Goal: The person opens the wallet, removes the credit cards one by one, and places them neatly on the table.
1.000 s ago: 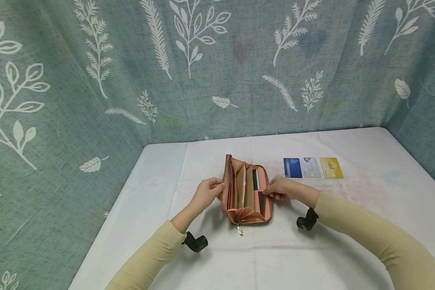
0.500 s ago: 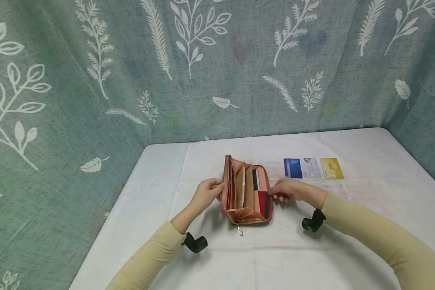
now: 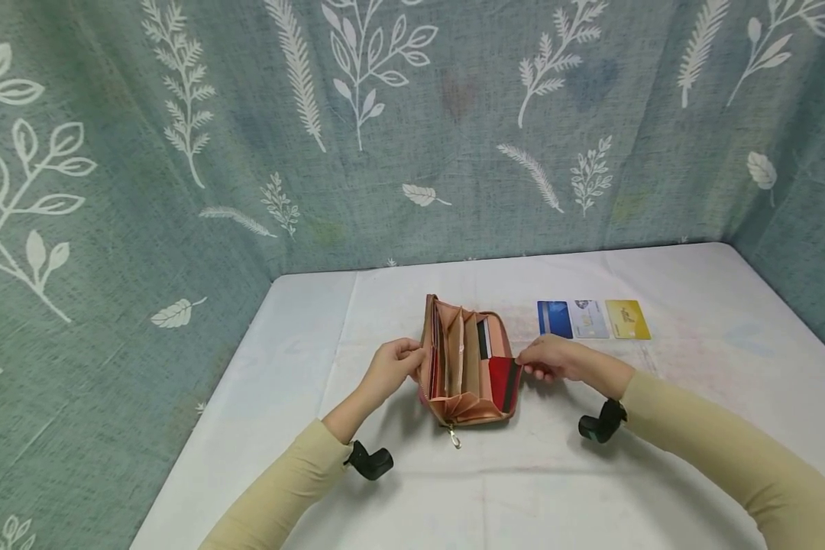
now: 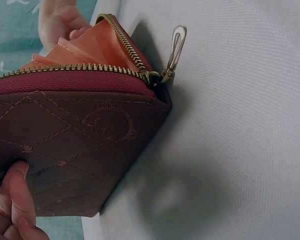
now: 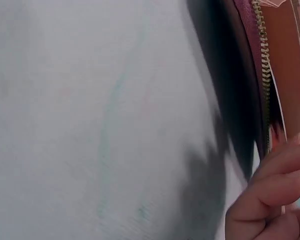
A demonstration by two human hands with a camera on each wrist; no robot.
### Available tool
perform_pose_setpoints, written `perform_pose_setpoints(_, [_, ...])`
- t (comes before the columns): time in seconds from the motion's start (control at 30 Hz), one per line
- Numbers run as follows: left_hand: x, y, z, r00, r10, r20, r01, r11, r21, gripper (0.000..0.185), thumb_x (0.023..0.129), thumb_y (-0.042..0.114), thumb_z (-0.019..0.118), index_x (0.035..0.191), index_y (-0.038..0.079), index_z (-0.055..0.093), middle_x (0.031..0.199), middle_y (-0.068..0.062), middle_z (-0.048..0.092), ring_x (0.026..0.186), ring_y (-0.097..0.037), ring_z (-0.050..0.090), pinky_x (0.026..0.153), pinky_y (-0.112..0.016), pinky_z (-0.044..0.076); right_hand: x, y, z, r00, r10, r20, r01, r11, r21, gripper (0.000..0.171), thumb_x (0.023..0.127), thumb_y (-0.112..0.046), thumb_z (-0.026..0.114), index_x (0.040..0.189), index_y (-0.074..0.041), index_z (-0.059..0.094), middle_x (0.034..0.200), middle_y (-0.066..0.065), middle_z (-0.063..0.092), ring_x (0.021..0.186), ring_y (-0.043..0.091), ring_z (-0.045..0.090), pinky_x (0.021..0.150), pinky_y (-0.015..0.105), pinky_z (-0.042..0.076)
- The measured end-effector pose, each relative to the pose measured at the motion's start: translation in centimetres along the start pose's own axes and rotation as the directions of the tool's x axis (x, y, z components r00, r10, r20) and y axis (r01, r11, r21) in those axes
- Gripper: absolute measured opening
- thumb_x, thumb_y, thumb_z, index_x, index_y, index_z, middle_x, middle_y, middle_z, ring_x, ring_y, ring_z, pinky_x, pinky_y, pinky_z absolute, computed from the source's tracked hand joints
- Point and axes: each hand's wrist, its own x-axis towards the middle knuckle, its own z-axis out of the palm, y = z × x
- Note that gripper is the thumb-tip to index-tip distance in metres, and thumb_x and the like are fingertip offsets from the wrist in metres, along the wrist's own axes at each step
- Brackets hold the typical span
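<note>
An unzipped wallet [image 3: 454, 359] with salmon-coloured folds stands spread on the table. My left hand [image 3: 393, 363] grips its left cover; in the left wrist view the thumb presses the dark quilted outside [image 4: 65, 145]. On the wallet's right panel, a red card with a dark stripe [image 3: 500, 380] sticks partly out of the lower slot. My right hand [image 3: 553, 359] pinches that card's upper right corner. A black-and-white card [image 3: 484, 339] sits in the slot above. In the right wrist view, curled fingers [image 5: 275, 195] lie beside the brass zipper [image 5: 264, 65].
Three cards lie in a row behind my right hand: a blue one [image 3: 555, 319], a pale one [image 3: 589, 318] and a yellow one [image 3: 629, 318]. A metal clasp [image 3: 454, 438] hangs from the wallet's near end. Patterned green cloth [image 3: 454, 153] rises behind the white table [image 3: 302, 321].
My right hand has moved a little to the right, drawing the red card further out of its slot. The left hand and the wallet have stayed almost still.
</note>
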Motion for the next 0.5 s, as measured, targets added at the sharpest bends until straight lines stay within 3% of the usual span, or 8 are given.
perform_pose_setpoints(0.2, [-0.2, 0.1, -0.1, 1.000, 0.000, 0.001, 0.000, 1.000, 0.005, 0.021, 0.090, 0.013, 0.054, 0.098, -0.005, 0.062, 0.065, -0.004, 0.065, 0.053, -0.009, 0.057, 0.065, -0.045, 0.049, -0.4, -0.5, -1.6, 0.998, 0.001, -0.058, 0.001, 1.000, 0.027, 0.026, 0.086, -0.016, 0.054, 0.060, -0.012, 0.053, 0.053, -0.005, 0.048, 0.046, 0.004, 0.042, 0.047, 0.018, 0.036])
perform_pose_setpoints(0.5, [0.1, 0.0, -0.1, 1.000, -0.009, 0.012, 0.009, 1.000, -0.001, 0.023, 0.091, 0.013, 0.053, 0.100, -0.006, 0.062, 0.064, -0.003, 0.063, 0.053, -0.009, 0.056, 0.058, -0.030, 0.046, -1.7, -0.9, -4.5, 1.000, -0.012, -0.028, 0.013, 0.998, 0.054, 0.023, 0.090, -0.016, 0.053, 0.068, -0.009, 0.055, 0.057, -0.005, 0.049, 0.049, 0.004, 0.044, 0.050, 0.018, 0.038])
